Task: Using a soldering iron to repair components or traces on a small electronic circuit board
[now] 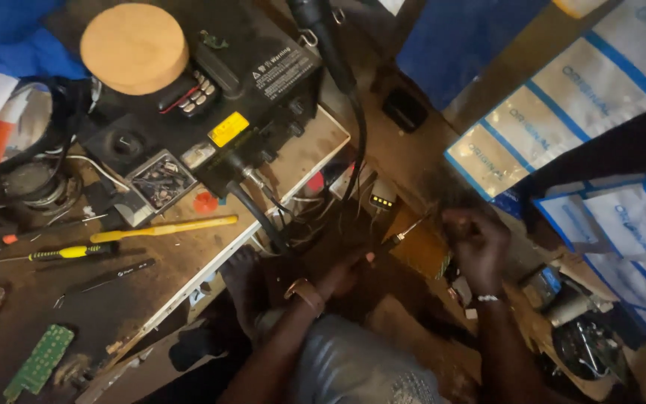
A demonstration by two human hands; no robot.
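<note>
Screwdriver (pixel 396 238) first: I see it gripped in my left hand (pixel 347 272), shaft slanting up and to the right, its bright tip close to my right hand (pixel 480 243). The left forearm comes up from the bottom centre, a band on the wrist (pixel 305 292), fingers curled tight around the dark handle. The right arm rises along the right side with a thin bracelet (pixel 489 298) at the wrist; that hand is clenched with its fingers bunched toward the tip, and I cannot tell what, if anything, it pinches, since the spot is dark and blurred. So the tool lies between both hands, low in front of the workbench (pixel 114 299) edge. Just above the hands hang a thick black cable (pixel 259 217) and a small lit display (pixel 382 200). Further left on the bench lie a yellow stick (pixel 164 229), a yellow-handled screwdriver (pixel 69 253), black tweezers (pixel 106 279) and a green circuit board (pixel 39 361). A black machine (pixel 218 97) sits at the back with a round wooden disc (pixel 134 47) on top.
</note>
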